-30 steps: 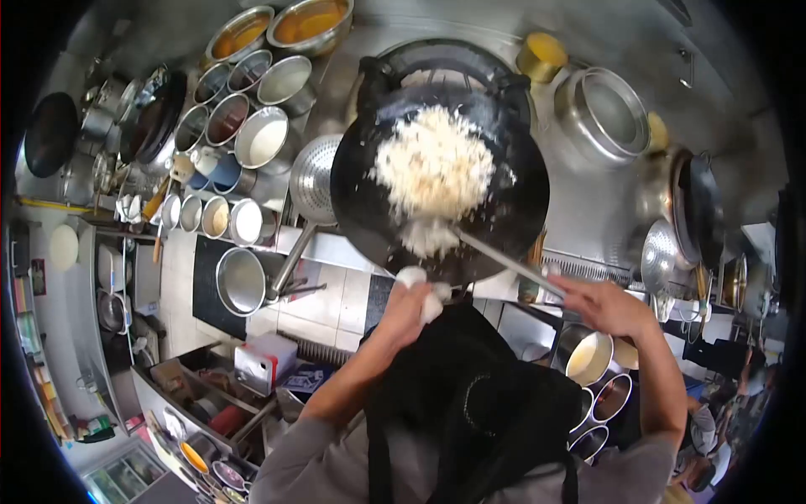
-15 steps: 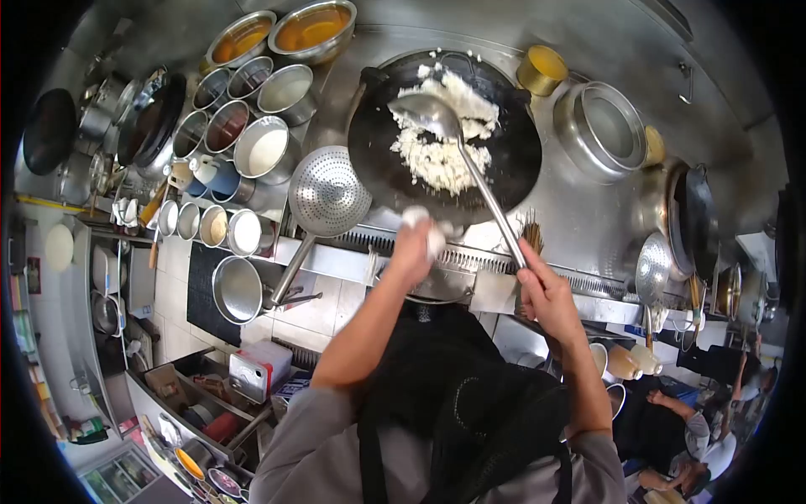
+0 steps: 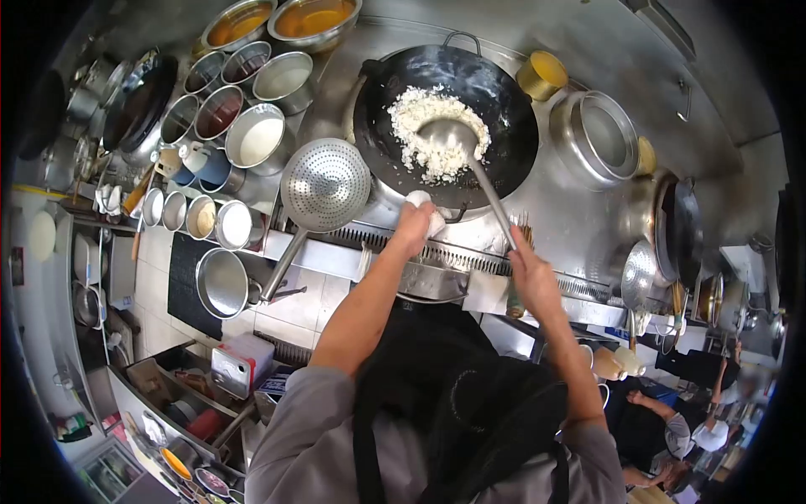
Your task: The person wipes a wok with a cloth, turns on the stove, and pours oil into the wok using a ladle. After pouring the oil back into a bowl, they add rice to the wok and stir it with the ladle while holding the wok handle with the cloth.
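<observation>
Closed around the long handle of a steel ladle (image 3: pixel 490 191) is my right hand (image 3: pixel 537 281), to the right of the wok's near side. The ladle's bowl presses down into a heap of white rice (image 3: pixel 420 109) in a large black wok (image 3: pixel 512 139). My left hand (image 3: pixel 411 231) grips a folded white cloth (image 3: pixel 436 223) right at the wok's near rim, beside its near loop handle. Grains of rice are scattered around the heap on the dark metal.
A perforated strainer (image 3: pixel 323 185) lies left of the wok, its handle past the counter edge. Further left stand several metal containers (image 3: pixel 256 139) of ingredients. A yellow tin (image 3: pixel 542 74) and stacked steel pots (image 3: pixel 600 139) are to the right. People (image 3: pixel 663 420) work at lower right.
The ladle bowl has moved down and right onto the rice. The rice, spread toward the far side before, now lies in one rounder heap. The wok's tilt has changed, showing its far handle.
</observation>
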`<state>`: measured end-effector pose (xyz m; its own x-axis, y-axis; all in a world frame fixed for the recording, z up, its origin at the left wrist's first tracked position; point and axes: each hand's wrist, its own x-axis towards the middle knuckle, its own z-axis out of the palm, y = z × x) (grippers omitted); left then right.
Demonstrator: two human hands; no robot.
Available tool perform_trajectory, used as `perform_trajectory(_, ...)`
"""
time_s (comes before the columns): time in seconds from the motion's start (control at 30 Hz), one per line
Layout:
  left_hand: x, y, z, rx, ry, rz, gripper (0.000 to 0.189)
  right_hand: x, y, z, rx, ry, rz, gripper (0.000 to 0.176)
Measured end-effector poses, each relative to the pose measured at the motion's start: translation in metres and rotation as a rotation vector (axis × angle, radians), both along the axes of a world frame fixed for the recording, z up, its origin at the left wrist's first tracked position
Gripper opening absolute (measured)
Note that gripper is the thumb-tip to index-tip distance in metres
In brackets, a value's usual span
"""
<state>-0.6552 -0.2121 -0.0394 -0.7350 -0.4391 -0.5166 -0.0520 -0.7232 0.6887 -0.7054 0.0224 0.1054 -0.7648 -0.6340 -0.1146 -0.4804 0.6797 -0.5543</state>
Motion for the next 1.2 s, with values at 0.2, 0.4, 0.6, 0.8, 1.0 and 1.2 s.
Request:
perform_trajectory(0.2,0.006,0.001,0.005,-0.001,0.006,-0.054,0.016,0.005,-0.004,0.019,-0.034,-0.171,-0.061,0.042)
perform_trajectory(0.4,0.005,0.001,-0.010,-0.013,-0.039,-0.084,0.020,0.016,0.009,0.003,0.038,-0.126,-0.006,0.043)
perform_trajectory(0.6,0.005,0.004,0.003,-0.007,-0.015,-0.014,0.022,0.030,0.011,-0.001,-0.188,0.031,0.022,0.042)
perform_trajectory(0.8,0.001,0.003,-0.011,-0.020,-0.054,0.017,0.023,0.025,-0.018,0.016,-0.027,0.025,-0.049,0.042)
perform_trajectory(1.0,-0.003,0.000,-0.014,-0.054,-0.071,-0.020,0.028,-0.014,-0.033,-0.007,-0.015,0.077,0.069,0.046)
perform_trajectory(1.2,-0.005,0.001,-0.033,-0.063,-0.035,-0.034,0.026,-0.004,-0.055,-0.010,0.196,0.057,-0.036,0.042)
